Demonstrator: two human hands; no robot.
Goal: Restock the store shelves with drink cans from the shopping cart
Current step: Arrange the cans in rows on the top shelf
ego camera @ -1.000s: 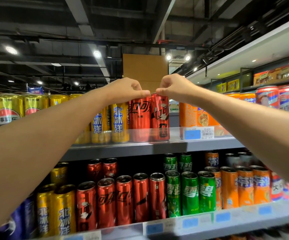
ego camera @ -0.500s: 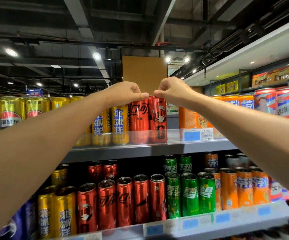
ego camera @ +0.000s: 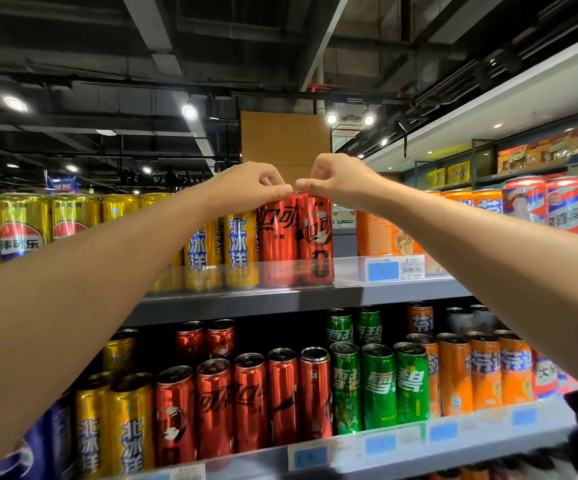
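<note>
Brown cardboard panel (ego camera: 285, 142) upright behind the top shelf. Black open ceiling with round spotlights (ego camera: 189, 112). Blue price tag (ego camera: 383, 271) clipped on the upper shelf edge. Yellow boxes (ego camera: 447, 174) on a far right rack.

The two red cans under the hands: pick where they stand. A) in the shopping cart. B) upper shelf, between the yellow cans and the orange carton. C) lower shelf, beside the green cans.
B: both red cans stand upright on the upper shelf, yellow cans on one side and the orange carton on the other.
</note>
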